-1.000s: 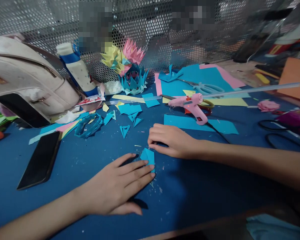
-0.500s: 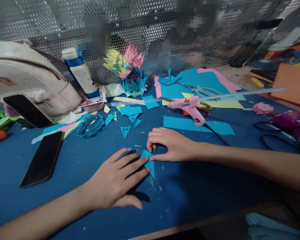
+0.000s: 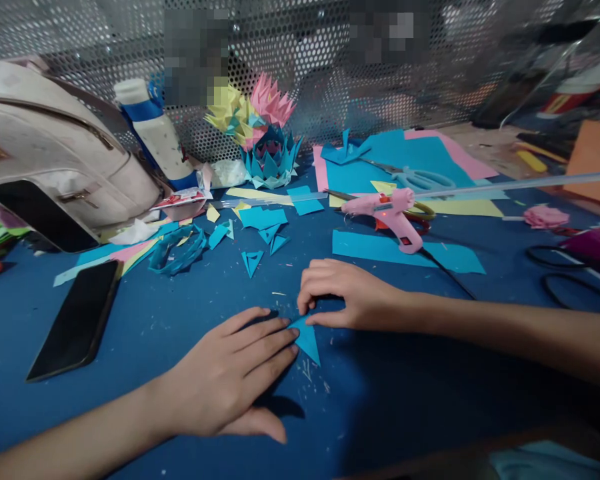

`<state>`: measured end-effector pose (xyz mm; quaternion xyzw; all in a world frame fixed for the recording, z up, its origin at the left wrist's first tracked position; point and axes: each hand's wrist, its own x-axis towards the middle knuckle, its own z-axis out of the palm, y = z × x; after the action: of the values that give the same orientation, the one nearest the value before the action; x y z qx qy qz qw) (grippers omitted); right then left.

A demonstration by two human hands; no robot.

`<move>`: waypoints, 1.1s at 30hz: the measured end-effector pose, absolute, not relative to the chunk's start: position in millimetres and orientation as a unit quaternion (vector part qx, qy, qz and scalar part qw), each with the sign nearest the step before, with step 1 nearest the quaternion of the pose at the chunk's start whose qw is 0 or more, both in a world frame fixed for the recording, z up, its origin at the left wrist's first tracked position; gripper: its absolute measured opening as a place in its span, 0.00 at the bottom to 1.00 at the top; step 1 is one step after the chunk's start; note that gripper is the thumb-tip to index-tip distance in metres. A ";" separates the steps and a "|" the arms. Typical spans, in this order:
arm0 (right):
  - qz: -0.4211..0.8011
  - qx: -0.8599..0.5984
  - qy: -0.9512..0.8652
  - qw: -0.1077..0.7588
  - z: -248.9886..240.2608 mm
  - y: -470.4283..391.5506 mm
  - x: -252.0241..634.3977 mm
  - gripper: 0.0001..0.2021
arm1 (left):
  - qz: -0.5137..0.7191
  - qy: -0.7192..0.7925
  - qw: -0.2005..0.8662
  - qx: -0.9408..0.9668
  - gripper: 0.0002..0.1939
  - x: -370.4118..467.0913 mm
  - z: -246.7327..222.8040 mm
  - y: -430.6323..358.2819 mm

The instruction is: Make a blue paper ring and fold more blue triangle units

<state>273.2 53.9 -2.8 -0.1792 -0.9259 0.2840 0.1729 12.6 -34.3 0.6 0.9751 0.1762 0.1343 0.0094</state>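
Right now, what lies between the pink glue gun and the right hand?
A flat strip of blue paper, partly overlapped in view by the glue gun, then a little bare tabletop before the right hand; the head view shows this.

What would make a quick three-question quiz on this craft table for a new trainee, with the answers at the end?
1. True or false: the left hand is clenched in a fist.

2. Multiple choice: in this view, which item overlaps the long blue strip?
A) White bottle
B) Pink glue gun
C) Backpack

3. Fill in the blank: the scissors on the large blue sheet have ____ handles.

Key:
1. False: the left hand is spread, its fingertips at the edge of the small blue paper.
2. B
3. light blue
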 end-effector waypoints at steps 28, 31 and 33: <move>0.123 -0.039 -0.979 0.155 -0.3 51.4 277.3 0.12 | 0.082 0.134 -0.100 0.982 0.33 22.2 9.6 -48.6; 0.124 -0.049 -0.981 0.142 -0.1 49.6 276.0 0.13 | 0.085 0.136 -0.107 0.981 0.31 22.4 9.6 -49.6; 0.121 -0.058 -0.982 0.135 0.5 48.3 275.1 0.13 | 0.088 0.137 -0.106 0.981 0.30 22.4 9.4 -49.5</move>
<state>275.1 48.3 0.5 -0.0579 -0.9818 0.1211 0.1346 22.4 -49.5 9.4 0.9809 0.1372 0.0885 -0.1061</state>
